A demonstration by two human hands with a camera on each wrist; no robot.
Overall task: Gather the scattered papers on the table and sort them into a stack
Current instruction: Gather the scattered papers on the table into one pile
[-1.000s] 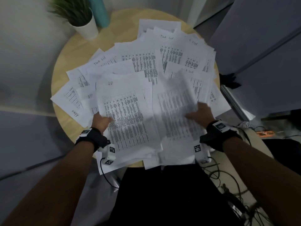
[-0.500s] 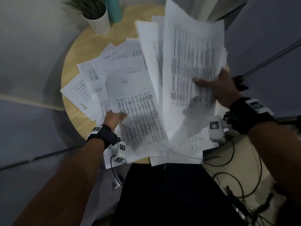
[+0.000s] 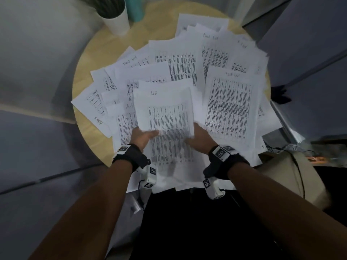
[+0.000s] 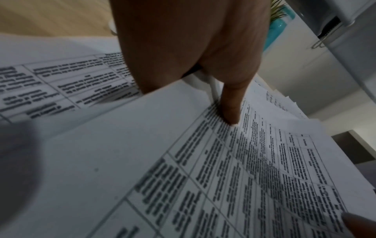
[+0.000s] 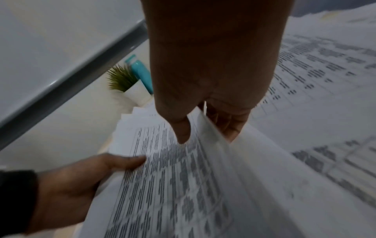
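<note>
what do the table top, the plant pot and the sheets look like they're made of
Table top: pale matte wood or wood-look laminate, faint grain lines.
Plant pot: smooth white, ceramic or plastic, cannot tell which.
Sheets: thin matte white paper printed with tables; one edge curls.

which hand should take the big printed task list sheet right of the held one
Right. The right hand pinches the held white printed sheet at its right edge, beside the task list sheet; the left hand holds the opposite edge, farther off.
</note>
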